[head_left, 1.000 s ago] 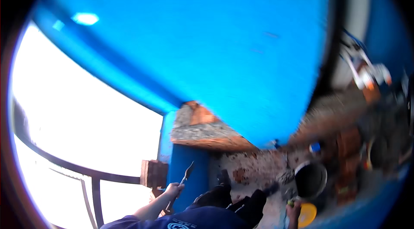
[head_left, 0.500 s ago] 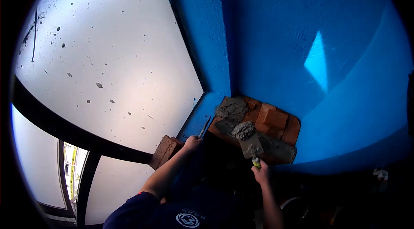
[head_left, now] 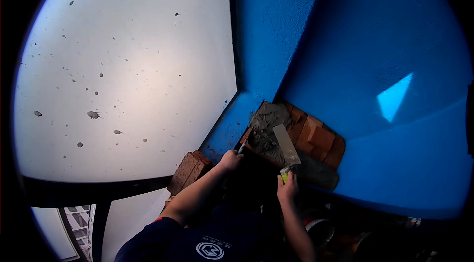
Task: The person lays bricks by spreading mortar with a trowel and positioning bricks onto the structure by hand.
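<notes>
My right hand is wrapped round the yellow-green handle of a trowel. Its flat, rectangular blade lies over the wet grey mortar on top of the brickwork. Little mortar shows on the blade's upper face. At the left edge of that brickwork, my left hand is closed on a slim tool; only a short greyish piece shows past the fingers, and its kind cannot be made out. A single brick piece sits raised on the right part of the brickwork.
Stacked bricks stand beside my left forearm. A blue wall rises behind and right of the brickwork, with a blue pillar at the corner. Left is a white panel spattered with mortar. A bucket stands in shadow at lower right.
The mortar lump on the trowel has gone from its blade, and more mortar covers the bricks' left part. The trowel has moved left and forward. My view has turned.
</notes>
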Action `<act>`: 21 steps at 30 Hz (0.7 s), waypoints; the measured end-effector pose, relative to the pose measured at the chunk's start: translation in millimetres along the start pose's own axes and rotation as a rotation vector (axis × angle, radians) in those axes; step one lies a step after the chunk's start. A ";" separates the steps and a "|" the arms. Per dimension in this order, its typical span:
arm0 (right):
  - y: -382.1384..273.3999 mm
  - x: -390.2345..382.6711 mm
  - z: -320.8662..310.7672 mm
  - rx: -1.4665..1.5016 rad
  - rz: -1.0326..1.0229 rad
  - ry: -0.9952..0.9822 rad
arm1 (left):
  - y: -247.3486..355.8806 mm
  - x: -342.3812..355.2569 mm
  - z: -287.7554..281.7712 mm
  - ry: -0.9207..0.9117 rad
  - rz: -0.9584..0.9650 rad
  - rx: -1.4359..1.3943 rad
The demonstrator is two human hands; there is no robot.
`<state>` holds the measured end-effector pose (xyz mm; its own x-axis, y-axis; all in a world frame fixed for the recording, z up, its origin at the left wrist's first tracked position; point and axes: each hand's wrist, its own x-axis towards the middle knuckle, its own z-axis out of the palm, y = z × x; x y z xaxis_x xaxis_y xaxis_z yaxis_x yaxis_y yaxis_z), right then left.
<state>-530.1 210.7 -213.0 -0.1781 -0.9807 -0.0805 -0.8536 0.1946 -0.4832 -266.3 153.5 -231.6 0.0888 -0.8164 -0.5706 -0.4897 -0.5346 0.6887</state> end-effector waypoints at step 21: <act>-94.5 -0.9 -38.8 0.400 0.369 -0.649 | -22.9 5.9 -9.1 -0.039 0.149 0.109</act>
<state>-468.3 193.8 -133.5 0.0090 -0.6947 -0.7192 -0.5367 0.6035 -0.5896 -246.7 159.0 -246.7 -0.0240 -0.8746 -0.4842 -0.5864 -0.3800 0.7154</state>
